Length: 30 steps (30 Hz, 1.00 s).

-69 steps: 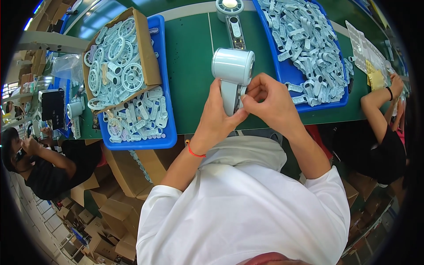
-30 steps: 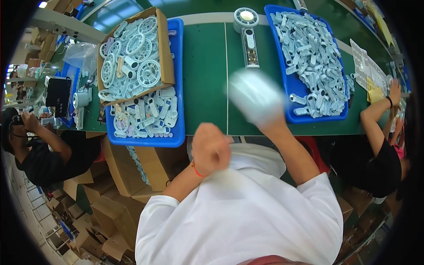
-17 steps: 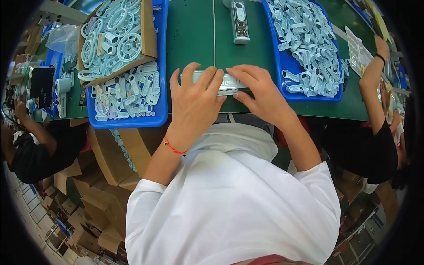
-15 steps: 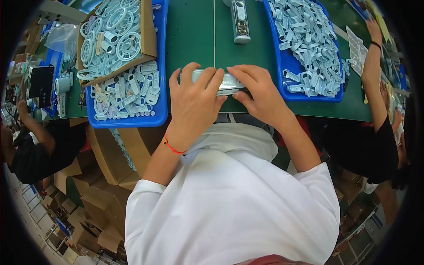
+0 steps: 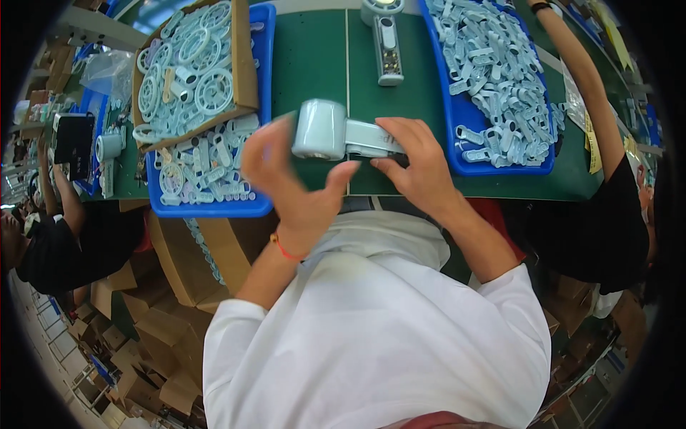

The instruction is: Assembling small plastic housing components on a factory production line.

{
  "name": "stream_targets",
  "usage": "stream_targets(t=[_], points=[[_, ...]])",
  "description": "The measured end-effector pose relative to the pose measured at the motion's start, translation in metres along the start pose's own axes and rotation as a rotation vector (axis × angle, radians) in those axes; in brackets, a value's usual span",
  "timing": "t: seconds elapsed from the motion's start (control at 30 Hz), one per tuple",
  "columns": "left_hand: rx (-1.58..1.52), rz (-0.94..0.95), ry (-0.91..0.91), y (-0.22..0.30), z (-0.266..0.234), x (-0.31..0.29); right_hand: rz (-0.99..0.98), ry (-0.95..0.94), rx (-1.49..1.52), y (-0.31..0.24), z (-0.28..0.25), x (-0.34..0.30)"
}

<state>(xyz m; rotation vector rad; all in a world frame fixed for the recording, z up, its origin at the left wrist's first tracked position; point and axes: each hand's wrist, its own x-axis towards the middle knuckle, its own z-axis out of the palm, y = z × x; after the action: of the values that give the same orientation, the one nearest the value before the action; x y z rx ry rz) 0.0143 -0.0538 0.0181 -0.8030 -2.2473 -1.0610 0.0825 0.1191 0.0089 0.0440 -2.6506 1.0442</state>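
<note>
Head view, pale-blue handheld fan (image 5: 350, 134), its drum (image 5: 319, 131) now uncovered, left hand (image 5: 294, 191) spread wide beside it, blurred, right hand (image 5: 420, 163) still gripping the handle (image 5: 368, 136) end.

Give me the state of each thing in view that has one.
Held device: sideways, cylinder end leftward.
Right hand: closed on its handle.
Left hand: open, blurred.
Table device: handle uncovered, circuitry showing.
Cardboard box: open, heaped with parts.
Left blue tray: holding parts, partly covered by the box.
Right blue tray: heaped with parts.

An assembly workshop: blue trays (image 5: 463, 114) of plastic parts (image 5: 493, 79) on a green workbench (image 5: 307, 57).
</note>
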Motion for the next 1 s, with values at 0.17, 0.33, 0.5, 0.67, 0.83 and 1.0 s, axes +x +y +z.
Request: stream_targets(t=[0.17,0.33,0.5,0.67,0.83,1.0], points=[[-1.235,-0.749,-0.214,0.042,0.020,0.027,-0.017,0.050,0.231,-0.040,-0.020,0.019],[-0.214,-0.370,-0.204,-0.035,0.071,0.174,0.210,-0.163,-0.637,0.034,-0.106,0.021],[0.107,-0.723,-0.318,-0.140,0.181,0.283,0.019,-0.144,-0.623,0.051,-0.093,0.014],[0.751,-0.336,0.037,-0.113,0.244,0.289,0.313,0.054,0.005,0.052,-0.112,0.007],[0.134,-0.944,-0.510,-0.033,0.316,0.304,0.562,0.194,0.494,0.048,-0.113,0.019],[-0.296,-0.833,-0.527,-0.037,0.309,0.315,0.331,0.188,0.679,0.047,-0.102,0.032]])
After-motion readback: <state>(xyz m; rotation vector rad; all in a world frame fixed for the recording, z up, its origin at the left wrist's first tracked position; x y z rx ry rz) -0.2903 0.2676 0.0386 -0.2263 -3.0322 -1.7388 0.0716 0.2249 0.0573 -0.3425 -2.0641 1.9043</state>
